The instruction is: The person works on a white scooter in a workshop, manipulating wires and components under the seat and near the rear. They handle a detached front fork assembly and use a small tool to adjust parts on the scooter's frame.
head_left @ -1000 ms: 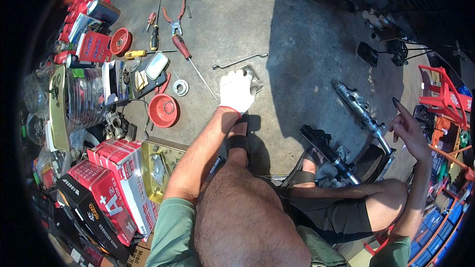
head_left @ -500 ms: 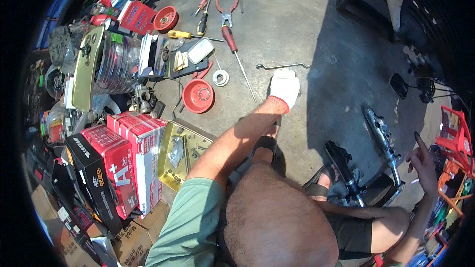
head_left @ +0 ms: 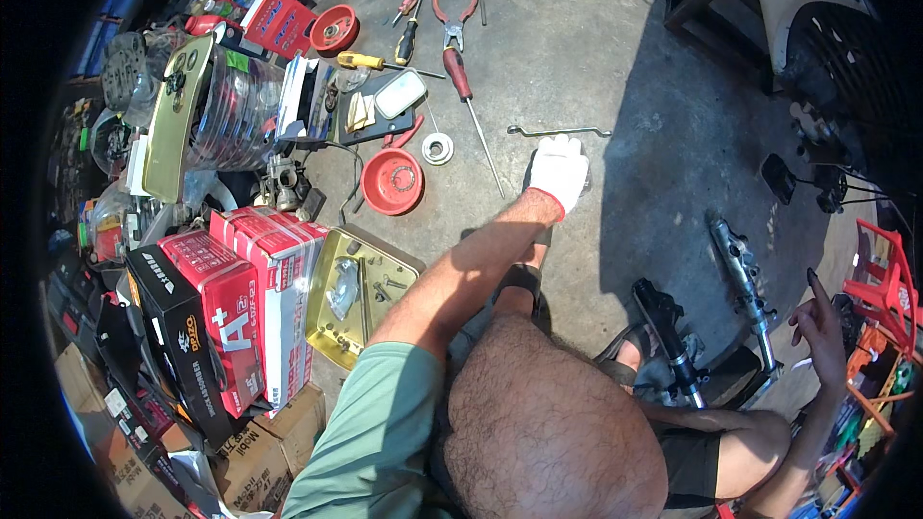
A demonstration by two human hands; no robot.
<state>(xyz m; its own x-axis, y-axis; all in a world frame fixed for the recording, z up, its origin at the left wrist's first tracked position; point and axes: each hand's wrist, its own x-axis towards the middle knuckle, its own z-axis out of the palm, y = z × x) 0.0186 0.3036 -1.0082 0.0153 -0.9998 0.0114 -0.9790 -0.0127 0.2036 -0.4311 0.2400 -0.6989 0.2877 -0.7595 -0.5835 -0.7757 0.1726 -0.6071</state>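
Observation:
My left hand (head_left: 558, 175), in a white glove with a red cuff, is closed and low over the concrete floor. Its fingers curl downward and hide whatever may be under them. Just beyond the knuckles lies an offset ring spanner (head_left: 560, 132). Out to the right, my bare right hand (head_left: 820, 334) is raised with the index finger stretched out, dark at the tip, and nothing visible in it. Two motorcycle fork legs, one silver (head_left: 736, 267) and one black (head_left: 661, 327), are between that hand and my legs.
Left of the glove lie a long red-handled screwdriver (head_left: 456, 75), pliers (head_left: 454, 31), a metal ring (head_left: 437, 148) and a red bowl (head_left: 392, 182). A yellowish tray (head_left: 392, 315) of small parts sits beside stacked boxes (head_left: 252, 312). A red plastic chair (head_left: 883, 274) stands far right.
The whole view has shifted slightly, so floor items appear a little further right. My left hand stays near the spanner, and my right hand keeps its pointing pose.

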